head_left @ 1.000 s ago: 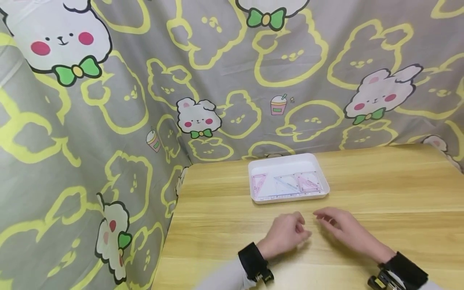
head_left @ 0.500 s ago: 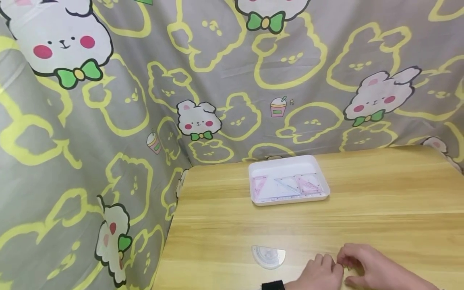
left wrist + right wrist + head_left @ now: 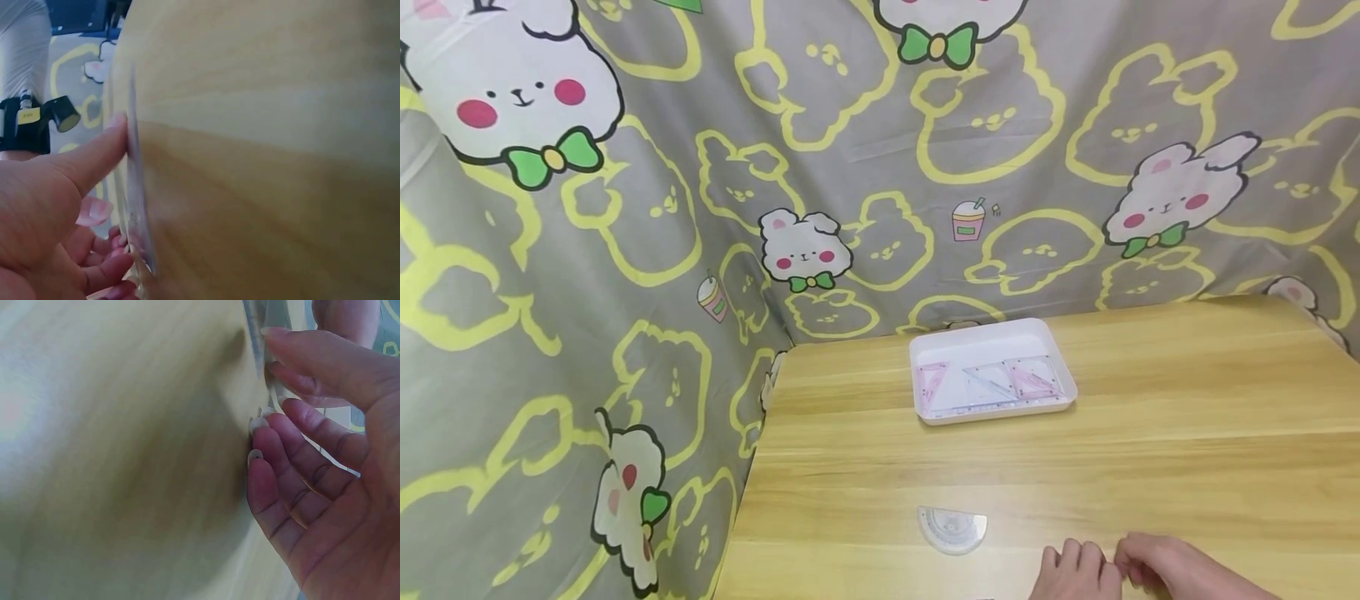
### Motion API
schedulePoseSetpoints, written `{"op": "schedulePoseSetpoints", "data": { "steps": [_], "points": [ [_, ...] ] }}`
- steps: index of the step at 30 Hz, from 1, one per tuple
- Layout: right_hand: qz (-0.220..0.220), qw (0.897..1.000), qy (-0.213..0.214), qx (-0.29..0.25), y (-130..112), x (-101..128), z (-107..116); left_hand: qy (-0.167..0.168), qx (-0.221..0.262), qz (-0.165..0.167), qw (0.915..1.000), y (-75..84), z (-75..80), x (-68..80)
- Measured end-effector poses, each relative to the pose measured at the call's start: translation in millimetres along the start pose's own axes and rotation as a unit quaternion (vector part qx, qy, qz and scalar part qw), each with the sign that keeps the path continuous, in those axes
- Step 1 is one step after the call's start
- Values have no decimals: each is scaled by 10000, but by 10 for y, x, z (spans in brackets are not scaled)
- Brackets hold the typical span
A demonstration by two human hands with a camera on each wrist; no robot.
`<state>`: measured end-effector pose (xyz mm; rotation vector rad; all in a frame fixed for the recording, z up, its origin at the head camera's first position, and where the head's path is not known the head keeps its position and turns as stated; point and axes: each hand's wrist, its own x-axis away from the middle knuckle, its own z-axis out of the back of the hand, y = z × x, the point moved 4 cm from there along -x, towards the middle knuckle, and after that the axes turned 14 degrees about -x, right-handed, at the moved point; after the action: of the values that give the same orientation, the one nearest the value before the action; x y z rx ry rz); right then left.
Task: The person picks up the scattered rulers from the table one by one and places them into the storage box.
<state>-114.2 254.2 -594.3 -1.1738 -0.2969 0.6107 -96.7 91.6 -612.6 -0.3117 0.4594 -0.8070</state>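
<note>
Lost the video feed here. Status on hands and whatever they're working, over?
Left hand, right hand together at table near edge, pinching a clear ruler. Protractor lies apart to their left. Tray of set squares farther back. Nothing in the way.

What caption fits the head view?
Both hands meet at the wooden table's near edge, beside a clear plastic protractor.

- You will find no words, brand names or numbers that can be read in any view.
- The protractor [image 3: 952, 528] at 6 o'clock on the tabletop [image 3: 1187, 450] shows faint scale marks, too small to read.
- The set squares in the white tray [image 3: 992, 333] at 12 o'clock carry tick marks, equally unreadable.
</note>
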Motion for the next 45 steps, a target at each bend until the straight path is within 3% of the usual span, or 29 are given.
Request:
{"op": "schedulePoseSetpoints", "data": {
  "steps": [4, 9, 17, 20, 25, 30, 32, 34, 38, 39, 41, 43, 45],
  "points": [
    [509, 9985, 108, 159, 51, 41, -52, -589, 332, -503, 9964, -68, 27, -7],
    [737, 9958, 263, 476, 62, 54, -80, -1444, 979, -982, 9798, -177, 37, -55],
    [823, 9921, 519, 790, 36, 25, -161, -2216, 1355, -1210, 9581, -212, 32, -133],
    [861, 9912, 632, 778, 36, 31, -184, -2359, 1528, -1245, 9516, -250, 18, -144],
    [320, 9948, 760, 592, 98, 76, -190, -2217, 2128, -1377, 9416, -383, -10, -148],
    [-40, 9943, 858, 631, 137, 98, -185, -1580, 1833, -1597, 9570, -459, 2, -174],
    [-158, 9958, 768, 477, 145, 80, -192, -1595, 1878, -1614, 9557, -474, 10, -193],
    [-302, 9976, 601, 139, 142, 46, -206, -2009, 2410, -1469, 9381, -503, 12, -210],
    [-182, 9974, 222, -667, 99, -64, -223, -2560, 3652, -790, 8916, -663, 2, -253],
    [-58, 9966, 158, -800, 81, -100, -213, -2546, 3790, -615, 8875, -722, -3, -266],
    [230, 9950, 102, -970, 45, -172, -174, -2299, 3947, -345, 8889, -852, -12, -307],
    [347, 9933, 153, -1091, 14, -249, -108, -2104, 4150, -36, 8852, -982, -24, -343],
    [366, 9934, 427, -999, -18, -315, -33, -1965, 4554, 287, 8679, -1115, -47, -368]
  ]
}}
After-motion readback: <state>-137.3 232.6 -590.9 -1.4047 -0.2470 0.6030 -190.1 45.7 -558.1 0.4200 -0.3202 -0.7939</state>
